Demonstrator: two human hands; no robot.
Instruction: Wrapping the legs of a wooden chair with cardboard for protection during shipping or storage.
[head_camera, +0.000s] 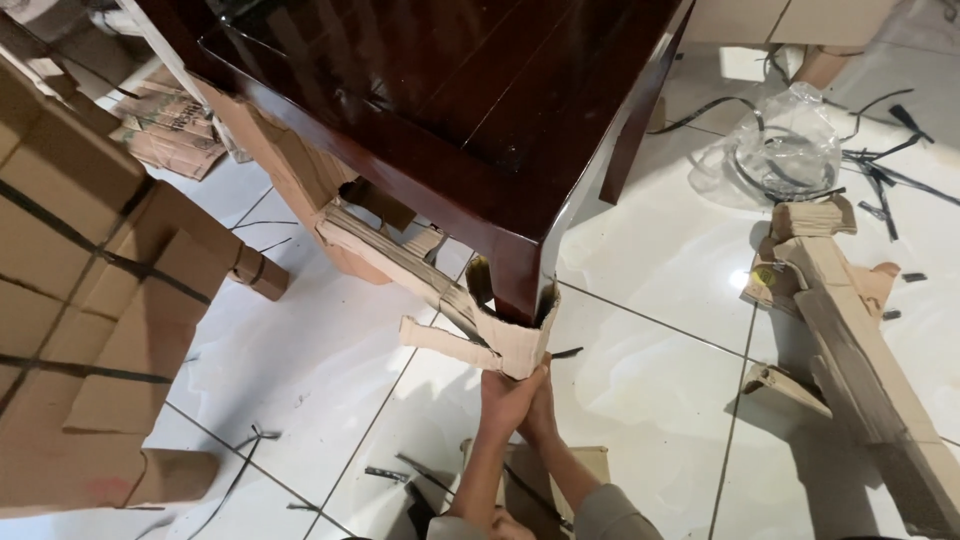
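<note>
A dark glossy wooden table stands on a white tiled floor. A brown cardboard wrap clings around the foot of its near leg, torn and hanging loose to the left. Both of my hands reach up together to the bottom edge of that wrap. My left hand and my right hand are pressed side by side and grip the cardboard's lower corner. More torn cardboard hangs along the table's left edge.
Large cardboard boxes with black straps fill the left side. A long cardboard corner piece lies on the right, with crumpled clear plastic and black strapping beyond it. Cut strap bits litter the floor tiles.
</note>
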